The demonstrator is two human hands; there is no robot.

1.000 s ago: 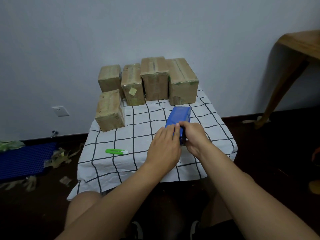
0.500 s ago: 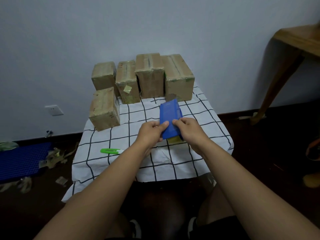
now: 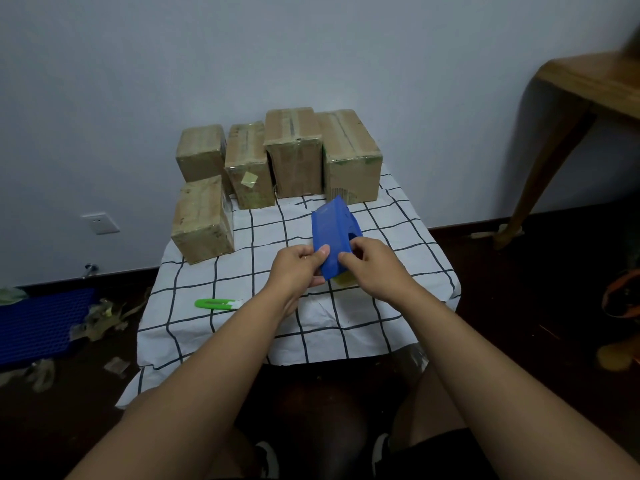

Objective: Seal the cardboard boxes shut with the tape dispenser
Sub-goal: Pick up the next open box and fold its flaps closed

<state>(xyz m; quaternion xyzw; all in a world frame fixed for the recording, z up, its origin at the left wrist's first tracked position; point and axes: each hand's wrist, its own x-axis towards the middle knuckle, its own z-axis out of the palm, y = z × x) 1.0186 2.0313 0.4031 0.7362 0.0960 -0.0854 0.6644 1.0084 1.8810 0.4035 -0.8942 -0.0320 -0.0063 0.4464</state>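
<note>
A blue tape dispenser [image 3: 332,233] is held tilted above the middle of the checked tablecloth [image 3: 263,327]. My left hand [image 3: 299,268] pinches its lower left edge, thumb on top. My right hand [image 3: 372,263] grips its lower right side, and a bit of yellowish tape shows under it. Several taped cardboard boxes stand at the back of the table: a row along the wall with the largest box [image 3: 351,157] at the right, and one separate box [image 3: 202,220] in front at the left.
A green utility knife [image 3: 214,304] lies on the cloth at the left front. Scraps of tape and paper [image 3: 100,317] litter the dark floor beside a blue mat [image 3: 38,323]. A wooden table [image 3: 568,109] stands at the right.
The dispenser was lifted off the cloth and tipped up. My left hand went from lying over it to pinching its lower edge. The view shifted slightly.
</note>
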